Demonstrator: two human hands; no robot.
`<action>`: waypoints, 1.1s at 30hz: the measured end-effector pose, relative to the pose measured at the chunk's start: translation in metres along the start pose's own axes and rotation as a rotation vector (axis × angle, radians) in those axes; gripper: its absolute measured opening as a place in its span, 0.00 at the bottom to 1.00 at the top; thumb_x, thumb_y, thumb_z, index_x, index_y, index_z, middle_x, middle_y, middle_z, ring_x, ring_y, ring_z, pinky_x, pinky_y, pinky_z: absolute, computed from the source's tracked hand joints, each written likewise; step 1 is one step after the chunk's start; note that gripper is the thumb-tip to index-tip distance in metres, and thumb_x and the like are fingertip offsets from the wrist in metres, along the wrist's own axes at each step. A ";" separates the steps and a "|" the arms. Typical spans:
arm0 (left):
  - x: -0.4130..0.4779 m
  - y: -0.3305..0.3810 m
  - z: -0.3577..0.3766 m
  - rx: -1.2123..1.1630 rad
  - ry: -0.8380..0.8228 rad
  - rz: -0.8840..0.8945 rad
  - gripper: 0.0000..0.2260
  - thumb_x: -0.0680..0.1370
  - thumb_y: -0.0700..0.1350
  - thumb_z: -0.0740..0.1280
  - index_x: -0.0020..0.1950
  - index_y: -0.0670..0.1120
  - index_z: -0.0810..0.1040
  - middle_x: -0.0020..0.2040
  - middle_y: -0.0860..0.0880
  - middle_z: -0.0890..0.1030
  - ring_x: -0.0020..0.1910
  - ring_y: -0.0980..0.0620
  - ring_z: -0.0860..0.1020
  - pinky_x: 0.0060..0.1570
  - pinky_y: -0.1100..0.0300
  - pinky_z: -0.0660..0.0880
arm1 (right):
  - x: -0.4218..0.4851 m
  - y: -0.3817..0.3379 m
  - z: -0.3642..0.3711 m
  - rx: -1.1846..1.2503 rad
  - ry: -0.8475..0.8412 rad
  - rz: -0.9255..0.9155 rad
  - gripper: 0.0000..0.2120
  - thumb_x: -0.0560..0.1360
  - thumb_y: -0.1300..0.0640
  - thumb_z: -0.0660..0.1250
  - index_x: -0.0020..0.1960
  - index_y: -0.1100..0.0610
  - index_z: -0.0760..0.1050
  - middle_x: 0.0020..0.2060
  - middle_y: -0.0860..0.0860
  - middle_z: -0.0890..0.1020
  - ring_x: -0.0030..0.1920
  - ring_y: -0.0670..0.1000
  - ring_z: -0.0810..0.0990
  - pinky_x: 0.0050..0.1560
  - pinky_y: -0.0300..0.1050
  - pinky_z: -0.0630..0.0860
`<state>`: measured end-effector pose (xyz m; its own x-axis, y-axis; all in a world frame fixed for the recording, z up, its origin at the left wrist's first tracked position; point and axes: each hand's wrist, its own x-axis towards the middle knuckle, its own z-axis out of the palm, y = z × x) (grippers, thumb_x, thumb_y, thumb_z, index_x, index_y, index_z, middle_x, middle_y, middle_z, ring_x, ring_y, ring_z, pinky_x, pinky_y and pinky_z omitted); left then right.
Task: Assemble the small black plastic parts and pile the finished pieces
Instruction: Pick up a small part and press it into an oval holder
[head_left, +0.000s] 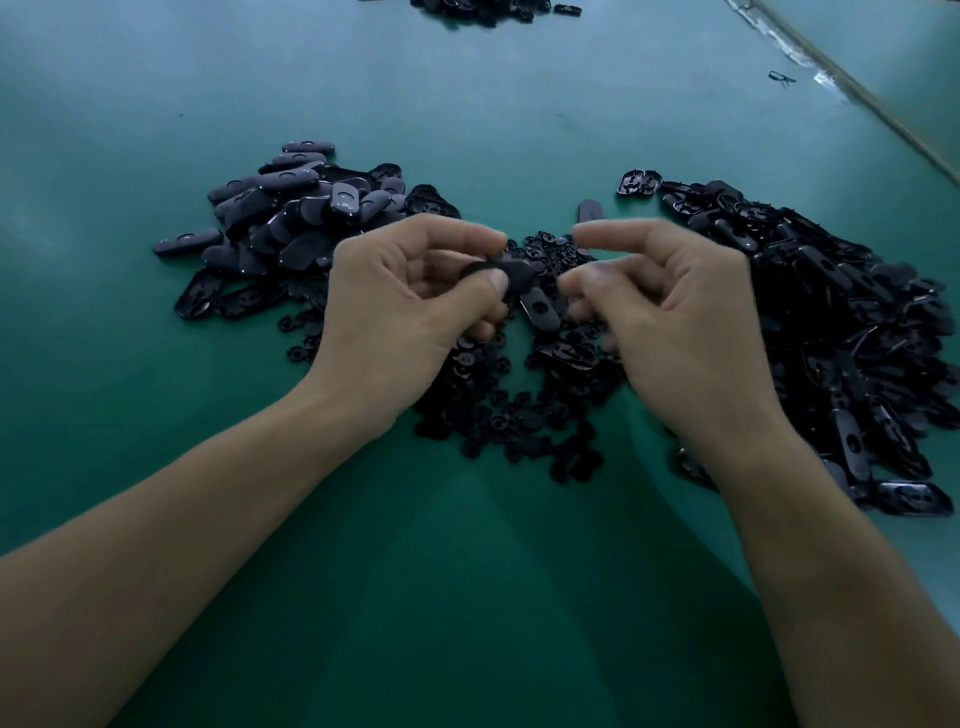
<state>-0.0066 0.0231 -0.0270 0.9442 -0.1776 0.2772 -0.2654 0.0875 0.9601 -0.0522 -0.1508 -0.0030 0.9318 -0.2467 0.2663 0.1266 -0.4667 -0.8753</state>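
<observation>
Left hand (410, 312) pinches one oval piece (511, 273) btwn thumb & curled fingers, held just above the desk (467, 597), tip pointing toward my right hand (675, 317). Right hand sits close, just apart from that tip: index stretched out, other fingers curled in w/ the thumb. Too blurred to say if there's a clip pinched in there; can't tell.

Handling, my guess: these are thin moulded plastic, v. light, stiff, glossy so a bit slippery. Not fragile as such, but the little tabs could prob. snap if forced at an angle. Best hold on the oval piece is by its long edges, leaving the centre hole free for the mating part. Light pinch is enough, no squeeze needed.

Where things lie: small round clips (519, 415) are heaped right under & btwn both hands, spreading toward my wrists, easy reach for either. One loose shell (540, 309) lies flat in the gap btwn my hands, below the held piece. Finished pile (296, 208) is beyond & outside my left hand, near it. Shell heap (841, 332) runs along the outside of my right hand & wrist, touching the clip heap's edge. Another dark pile (483, 6) is well beyond both hands, out of easy reach.
</observation>
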 end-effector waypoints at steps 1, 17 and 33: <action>0.001 0.000 0.000 -0.010 0.027 0.001 0.09 0.76 0.30 0.70 0.48 0.44 0.83 0.34 0.50 0.83 0.32 0.53 0.82 0.35 0.63 0.79 | 0.001 0.002 -0.003 -0.049 0.054 0.006 0.12 0.77 0.62 0.67 0.53 0.46 0.81 0.37 0.46 0.86 0.34 0.45 0.83 0.36 0.39 0.79; 0.012 0.000 -0.007 -0.185 0.350 -0.208 0.33 0.75 0.33 0.70 0.78 0.39 0.61 0.57 0.46 0.76 0.56 0.53 0.77 0.53 0.62 0.79 | -0.006 0.003 -0.007 -0.484 -0.215 -0.043 0.05 0.73 0.49 0.75 0.44 0.50 0.85 0.32 0.40 0.80 0.37 0.34 0.76 0.37 0.23 0.69; 0.003 -0.002 -0.002 0.171 0.215 0.096 0.14 0.76 0.39 0.72 0.61 0.46 0.81 0.53 0.51 0.84 0.48 0.56 0.83 0.49 0.60 0.80 | -0.001 0.005 -0.003 -0.014 -0.138 0.085 0.11 0.76 0.61 0.73 0.55 0.49 0.82 0.39 0.48 0.86 0.43 0.48 0.85 0.51 0.49 0.83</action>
<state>-0.0027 0.0241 -0.0284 0.9278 0.0367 0.3712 -0.3677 -0.0760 0.9268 -0.0537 -0.1550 -0.0069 0.9768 -0.1675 0.1331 0.0416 -0.4614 -0.8862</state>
